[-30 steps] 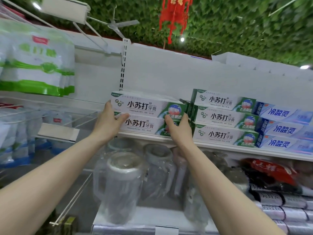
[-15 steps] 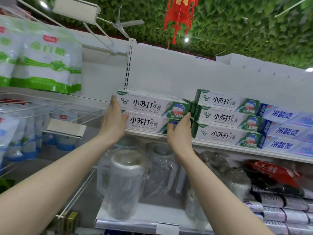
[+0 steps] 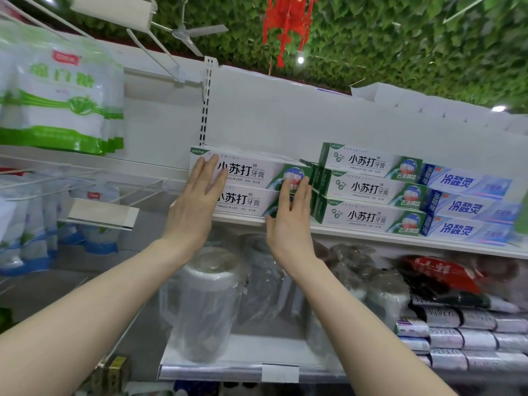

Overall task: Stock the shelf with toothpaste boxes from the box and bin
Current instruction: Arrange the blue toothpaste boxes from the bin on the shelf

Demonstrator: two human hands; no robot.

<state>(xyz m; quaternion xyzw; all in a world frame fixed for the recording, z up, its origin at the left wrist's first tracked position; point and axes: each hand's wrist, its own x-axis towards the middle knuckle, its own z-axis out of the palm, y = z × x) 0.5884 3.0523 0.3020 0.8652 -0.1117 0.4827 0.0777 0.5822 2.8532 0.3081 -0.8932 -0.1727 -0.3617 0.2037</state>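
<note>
My left hand (image 3: 197, 207) and right hand (image 3: 291, 221) no longer clasp the ends, fingers now straight and flat on the two stacked toothpaste boxes (image 3: 251, 184) on the shelf (image 3: 371, 234), gripping nothing, so this pair seems stocked.

White shelf (image 3: 371, 237) under stacked toothpaste boxes (image 3: 368, 188)

I see 2 green-and-white toothpaste boxes (image 3: 251, 174) stacked flat on the shelf (image 3: 371, 235). A matching stack of 3 (image 3: 368, 190) sits just beside.
</note>
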